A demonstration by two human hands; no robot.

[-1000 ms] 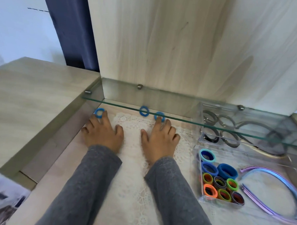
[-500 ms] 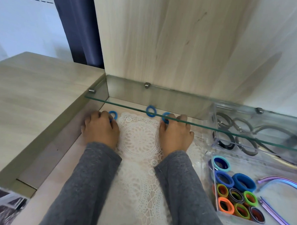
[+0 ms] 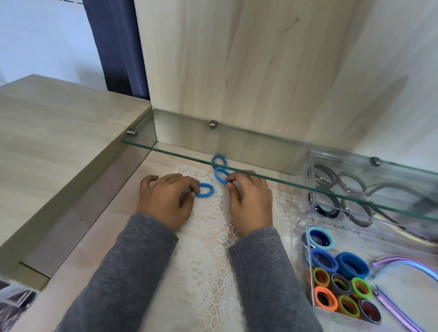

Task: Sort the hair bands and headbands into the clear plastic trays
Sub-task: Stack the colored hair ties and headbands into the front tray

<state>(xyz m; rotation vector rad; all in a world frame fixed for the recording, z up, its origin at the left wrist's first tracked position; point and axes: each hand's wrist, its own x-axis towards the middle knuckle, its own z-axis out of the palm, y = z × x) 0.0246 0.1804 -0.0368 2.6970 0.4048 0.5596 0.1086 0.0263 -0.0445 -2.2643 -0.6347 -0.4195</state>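
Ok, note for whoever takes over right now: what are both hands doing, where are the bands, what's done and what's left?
Left hand pinches the near blue band on the lace mat.
Right hand pinches the middle blue band.
The far blue band lies loose beyond it, under the glass shelf.
Done: coloured bands sit in the near clear tray, grey and black bands in the far tray. Purple headbands lie at far right.
Left: get the three blue bands into a tray.
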